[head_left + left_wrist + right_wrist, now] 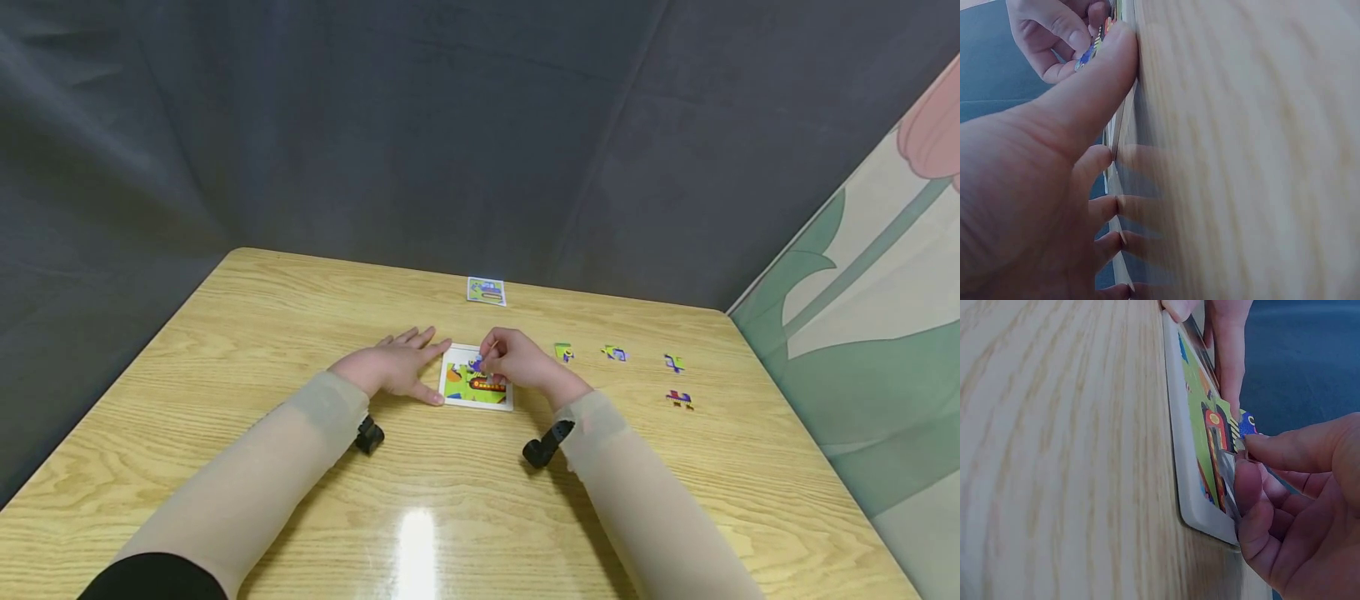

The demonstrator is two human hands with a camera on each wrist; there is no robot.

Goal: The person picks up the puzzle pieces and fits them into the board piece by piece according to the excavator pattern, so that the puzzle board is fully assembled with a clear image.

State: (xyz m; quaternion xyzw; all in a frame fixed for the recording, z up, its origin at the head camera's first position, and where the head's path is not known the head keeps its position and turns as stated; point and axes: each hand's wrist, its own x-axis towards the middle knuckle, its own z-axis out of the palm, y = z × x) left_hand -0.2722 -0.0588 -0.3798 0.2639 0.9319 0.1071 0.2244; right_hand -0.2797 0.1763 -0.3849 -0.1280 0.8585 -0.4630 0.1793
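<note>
A white-framed jigsaw tray (477, 407) lies on the table, its lower part filled with green, orange and red picture pieces. My right hand (517, 358) is over the tray's right side and pinches a puzzle piece (1247, 425) between thumb and fingers. This piece is blue, green and yellow, and it stands tilted up from the tray in the right wrist view. My left hand (397, 365) lies with fingers spread at the tray's left edge, its thumb (1094, 87) touching the frame. Part of the picture is hidden behind the right hand.
Loose puzzle pieces lie to the right: a green one (565, 352), a green and blue one (614, 353), a blue and green one (674, 363) and a red and purple one (679, 398). A picture card (486, 291) rests near the table's back edge, before a dark curtain (450, 150).
</note>
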